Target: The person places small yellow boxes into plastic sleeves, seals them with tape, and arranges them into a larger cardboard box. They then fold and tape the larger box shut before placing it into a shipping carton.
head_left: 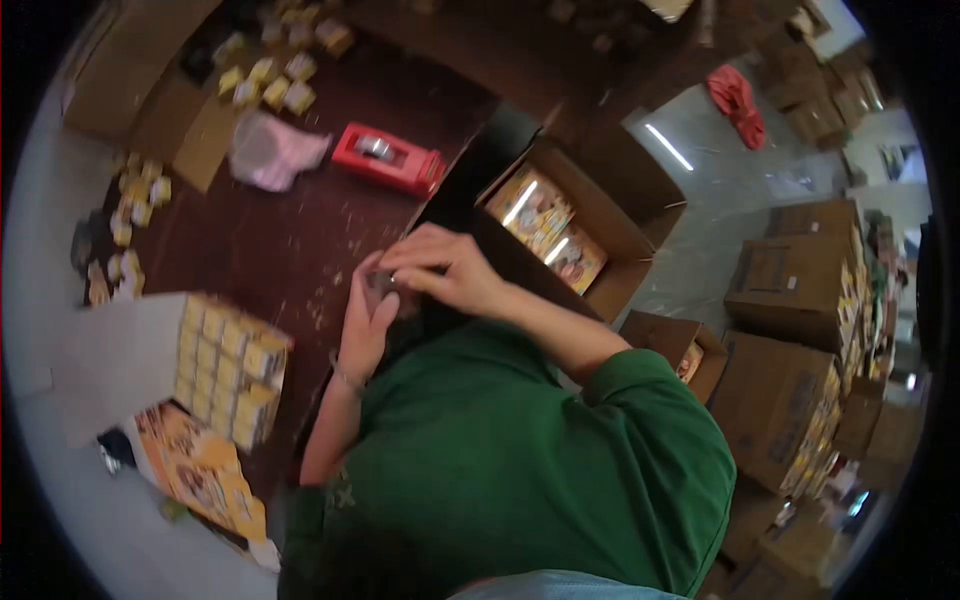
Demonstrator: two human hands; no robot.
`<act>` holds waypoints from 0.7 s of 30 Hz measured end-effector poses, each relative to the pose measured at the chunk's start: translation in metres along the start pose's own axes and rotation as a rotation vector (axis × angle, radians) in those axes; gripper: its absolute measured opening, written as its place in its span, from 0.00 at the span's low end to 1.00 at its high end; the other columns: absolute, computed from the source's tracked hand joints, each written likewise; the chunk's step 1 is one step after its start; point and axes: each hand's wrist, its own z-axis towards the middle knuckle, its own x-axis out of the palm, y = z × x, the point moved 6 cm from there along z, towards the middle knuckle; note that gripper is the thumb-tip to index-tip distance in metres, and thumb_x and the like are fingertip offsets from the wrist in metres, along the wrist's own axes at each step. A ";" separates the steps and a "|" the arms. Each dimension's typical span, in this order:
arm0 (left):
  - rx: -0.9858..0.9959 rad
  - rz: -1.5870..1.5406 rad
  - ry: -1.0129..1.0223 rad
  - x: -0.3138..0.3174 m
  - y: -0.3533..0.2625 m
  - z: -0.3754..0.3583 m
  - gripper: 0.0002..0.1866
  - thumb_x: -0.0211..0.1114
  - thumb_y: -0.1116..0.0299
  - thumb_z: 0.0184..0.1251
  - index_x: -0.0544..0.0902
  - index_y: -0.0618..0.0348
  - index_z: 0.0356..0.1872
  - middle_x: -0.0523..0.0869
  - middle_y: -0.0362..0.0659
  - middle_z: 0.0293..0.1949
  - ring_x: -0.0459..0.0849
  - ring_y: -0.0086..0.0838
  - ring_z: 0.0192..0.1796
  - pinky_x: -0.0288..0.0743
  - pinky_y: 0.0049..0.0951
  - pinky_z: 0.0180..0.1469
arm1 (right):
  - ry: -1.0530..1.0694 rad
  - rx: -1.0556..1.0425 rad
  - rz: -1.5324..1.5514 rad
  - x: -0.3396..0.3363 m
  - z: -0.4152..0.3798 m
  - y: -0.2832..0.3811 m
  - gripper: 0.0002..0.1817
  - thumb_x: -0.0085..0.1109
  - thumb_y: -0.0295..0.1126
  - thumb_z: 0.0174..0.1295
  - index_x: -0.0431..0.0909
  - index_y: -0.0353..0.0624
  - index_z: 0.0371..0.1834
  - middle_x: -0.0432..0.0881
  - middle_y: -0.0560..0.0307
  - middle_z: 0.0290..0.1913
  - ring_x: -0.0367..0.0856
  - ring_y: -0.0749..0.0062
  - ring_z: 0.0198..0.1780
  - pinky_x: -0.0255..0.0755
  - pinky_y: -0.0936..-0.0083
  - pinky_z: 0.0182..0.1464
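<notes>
Small item (379,284) being held in L hand (362,318), nr table (300,240) edge; R hand (450,266) being bent over it, grip can't be told. Prob. being worked two-handed; steady L hold being needed next.

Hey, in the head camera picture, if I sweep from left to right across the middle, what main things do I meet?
Rows of small yellow-and-white packs → left hand → right hand → open cardboard box with printed packs inside → stacked cardboard boxes.
</notes>
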 end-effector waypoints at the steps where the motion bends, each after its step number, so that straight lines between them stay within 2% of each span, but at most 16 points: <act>1: 0.022 -0.004 -0.027 0.002 -0.007 0.000 0.31 0.58 0.67 0.74 0.57 0.61 0.72 0.69 0.45 0.63 0.70 0.27 0.64 0.75 0.29 0.58 | 0.030 0.047 -0.013 0.000 0.004 -0.003 0.11 0.67 0.28 0.60 0.87 0.41 0.45 0.88 0.55 0.46 0.81 0.64 0.49 0.75 0.69 0.54; 3: 0.050 0.001 -0.056 0.004 -0.016 0.000 0.31 0.58 0.67 0.74 0.56 0.61 0.72 0.70 0.44 0.62 0.72 0.26 0.63 0.75 0.29 0.57 | 0.041 0.094 0.004 0.004 0.011 -0.004 0.11 0.67 0.28 0.60 0.87 0.42 0.46 0.88 0.56 0.46 0.81 0.64 0.48 0.74 0.69 0.55; 5: 0.055 0.025 -0.068 -0.002 -0.019 0.001 0.31 0.59 0.67 0.74 0.56 0.61 0.72 0.70 0.44 0.62 0.73 0.26 0.61 0.75 0.29 0.57 | 0.053 -0.102 -0.180 0.009 0.012 0.007 0.11 0.68 0.30 0.58 0.88 0.45 0.44 0.88 0.58 0.45 0.81 0.63 0.47 0.74 0.68 0.53; 8: -0.049 -0.112 -0.070 -0.006 -0.005 -0.008 0.31 0.59 0.66 0.74 0.56 0.61 0.73 0.71 0.43 0.61 0.74 0.25 0.59 0.76 0.29 0.56 | 0.145 -0.144 -0.230 0.016 0.012 0.010 0.11 0.69 0.32 0.58 0.87 0.46 0.44 0.87 0.59 0.43 0.80 0.62 0.51 0.70 0.65 0.57; 9: -0.065 -0.104 -0.097 -0.009 0.004 -0.010 0.32 0.58 0.63 0.75 0.56 0.61 0.73 0.74 0.43 0.59 0.78 0.26 0.56 0.77 0.30 0.55 | 0.172 -0.134 -0.241 0.019 0.011 0.006 0.11 0.69 0.32 0.58 0.87 0.46 0.44 0.86 0.60 0.45 0.79 0.62 0.53 0.68 0.65 0.58; 12: -0.131 -0.104 -0.016 -0.009 0.011 -0.016 0.34 0.52 0.49 0.77 0.55 0.58 0.74 0.73 0.46 0.62 0.80 0.31 0.55 0.78 0.36 0.56 | 0.196 -0.142 -0.269 0.021 0.012 0.009 0.12 0.68 0.31 0.57 0.87 0.45 0.45 0.84 0.57 0.49 0.79 0.61 0.54 0.68 0.65 0.59; 14: -0.140 -0.220 -0.031 -0.011 0.010 -0.015 0.34 0.52 0.50 0.77 0.54 0.58 0.74 0.77 0.44 0.57 0.83 0.29 0.49 0.79 0.34 0.54 | 0.098 0.008 -0.077 0.021 0.006 -0.001 0.15 0.68 0.29 0.58 0.85 0.43 0.50 0.82 0.53 0.55 0.77 0.59 0.57 0.67 0.65 0.62; 15: -0.138 -0.277 -0.028 -0.012 0.008 -0.013 0.33 0.52 0.51 0.78 0.53 0.57 0.74 0.79 0.44 0.55 0.84 0.29 0.46 0.79 0.33 0.54 | 0.071 0.066 -0.046 0.021 0.004 -0.003 0.19 0.67 0.29 0.58 0.82 0.43 0.55 0.79 0.50 0.59 0.76 0.57 0.59 0.67 0.63 0.64; 16: -0.089 -0.249 0.012 -0.012 0.005 -0.013 0.33 0.49 0.50 0.78 0.53 0.55 0.75 0.76 0.45 0.59 0.82 0.30 0.53 0.79 0.33 0.55 | 0.053 0.107 -0.008 0.025 -0.001 -0.006 0.23 0.66 0.29 0.61 0.78 0.41 0.60 0.77 0.50 0.62 0.74 0.59 0.63 0.65 0.65 0.67; 17: -0.058 -0.232 -0.036 -0.009 0.002 -0.009 0.33 0.49 0.52 0.79 0.52 0.56 0.76 0.73 0.46 0.62 0.80 0.32 0.57 0.77 0.34 0.59 | 0.096 0.171 0.166 0.037 -0.007 -0.020 0.30 0.64 0.29 0.63 0.69 0.40 0.69 0.76 0.50 0.64 0.72 0.62 0.66 0.64 0.68 0.68; 18: -0.030 -0.216 -0.084 -0.007 -0.001 -0.005 0.33 0.48 0.53 0.79 0.51 0.56 0.76 0.71 0.47 0.65 0.77 0.34 0.62 0.75 0.35 0.62 | 0.126 0.403 0.421 0.048 -0.012 -0.024 0.37 0.63 0.28 0.64 0.58 0.39 0.76 0.75 0.50 0.63 0.71 0.65 0.67 0.64 0.69 0.68; 19: 0.042 -0.201 -0.009 -0.005 -0.005 0.001 0.33 0.47 0.55 0.79 0.49 0.57 0.77 0.65 0.48 0.69 0.71 0.36 0.69 0.68 0.37 0.68 | 0.164 0.335 0.208 0.042 -0.009 -0.016 0.45 0.65 0.28 0.62 0.49 0.41 0.79 0.76 0.49 0.62 0.73 0.64 0.66 0.64 0.69 0.68; 21: 0.157 0.233 -0.122 -0.012 -0.021 0.003 0.34 0.48 0.60 0.78 0.47 0.59 0.78 0.65 0.50 0.70 0.69 0.37 0.70 0.61 0.37 0.72 | 0.133 0.224 0.078 0.020 0.008 -0.002 0.48 0.68 0.28 0.59 0.48 0.41 0.80 0.77 0.48 0.61 0.74 0.61 0.64 0.66 0.68 0.67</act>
